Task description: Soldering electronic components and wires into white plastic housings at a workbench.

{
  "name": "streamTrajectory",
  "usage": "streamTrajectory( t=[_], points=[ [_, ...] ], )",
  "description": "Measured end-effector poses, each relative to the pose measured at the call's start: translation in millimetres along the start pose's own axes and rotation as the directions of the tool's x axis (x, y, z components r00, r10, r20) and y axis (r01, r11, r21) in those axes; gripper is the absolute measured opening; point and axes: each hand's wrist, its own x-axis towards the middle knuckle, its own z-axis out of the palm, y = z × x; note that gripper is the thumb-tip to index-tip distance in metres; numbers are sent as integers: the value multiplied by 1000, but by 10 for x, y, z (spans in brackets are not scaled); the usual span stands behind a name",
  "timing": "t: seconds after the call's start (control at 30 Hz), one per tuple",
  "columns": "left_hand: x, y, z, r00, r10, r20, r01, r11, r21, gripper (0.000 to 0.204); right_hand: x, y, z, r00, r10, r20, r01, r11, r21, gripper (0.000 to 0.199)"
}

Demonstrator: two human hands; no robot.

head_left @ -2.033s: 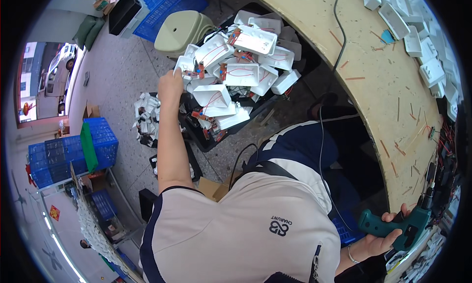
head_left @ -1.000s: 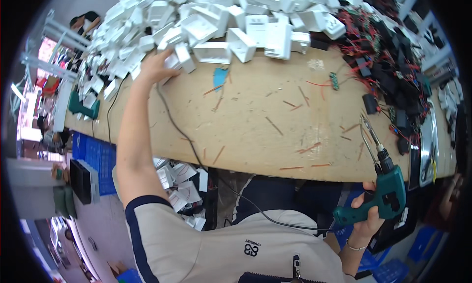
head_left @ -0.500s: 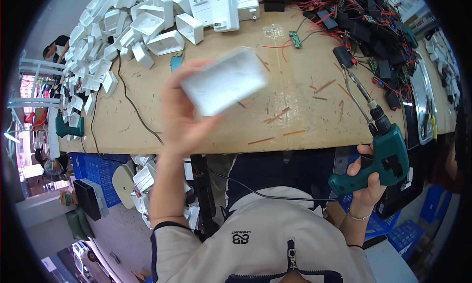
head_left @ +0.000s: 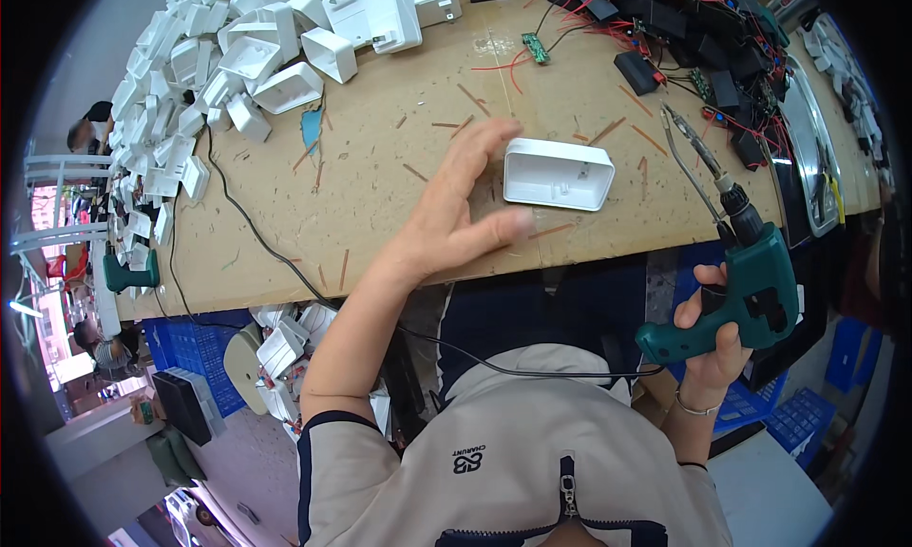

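Note:
A white plastic case [head_left: 559,181] lies on the cardboard-covered table, its hollow side facing me. Just left of it is my left hand [head_left: 445,215], thumb and fingers spread around its near end and holding nothing. At the right, my right hand [head_left: 714,365] grips a green soldering gun [head_left: 762,295] by its handle. The gun's hot tip and thin metal feed tube point up over the table, apart from the case. A black cord runs from the handle across my lap.
White cases [head_left: 252,53] are heaped at the far left. Black boxes [head_left: 708,48] tangled with red wires crowd the far right, near a small green circuit board [head_left: 535,48]. Thin brown strips [head_left: 608,129] lie scattered. Another green tool [head_left: 131,270] sits at the left table edge.
The white case has moved right and down onto the table, and my left hand has let go of it. My right hand still holds the soldering gun in nearly the same place.

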Motion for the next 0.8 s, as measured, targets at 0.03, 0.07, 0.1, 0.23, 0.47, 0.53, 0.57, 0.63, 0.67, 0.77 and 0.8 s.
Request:
streamTrajectory(
  t=[0.03,0.07,0.1,0.23,0.47,0.53,0.57,0.63,0.67,0.77,0.8],
  points=[
    [52,-11,-47,998,57,-39,-52,990,131,53,1,-8,20,1000,2,-2,-2,1000,-9,62],
    [113,-17,-74,991,119,-67,-99,961,258,46,-1,-5,28,1000,3,-9,-4,1000,-20,62],
    [213,91,-80,981,76,-176,-30,967,253,32,-1,-2,29,1000,4,-14,-5,1000,-21,62],
    [715,-26,-309,991,105,-83,-44,842,538,26,17,9,52,1000,4,-26,-5,1000,-25,62],
    [1252,-403,-248,962,-273,-8,194,662,724,23,60,29,20,997,12,-74,-15,999,-38,62],
    [1279,-368,-229,943,-333,11,218,644,734,23,73,46,-32,997,15,-77,-18,999,-34,62],
    [1287,-314,-210,950,-312,25,166,572,803,24,92,57,-60,998,11,-69,-13,999,-31,62],
    [1238,-275,-230,955,-293,36,117,489,864,24,110,59,-63,997,11,-72,-14,999,-33,63],
    [1171,-301,-306,965,-262,12,111,447,888,25,116,54,-69,997,11,-77,-14,999,-38,63],
    [763,-385,-646,981,-142,-130,177,400,899,24,126,41,-75,998,10,-62,-13,999,-36,63],
    [642,-295,-729,949,-264,-169,264,384,885,23,120,51,-84,998,15,-67,-17,999,-32,63]
  ],
)
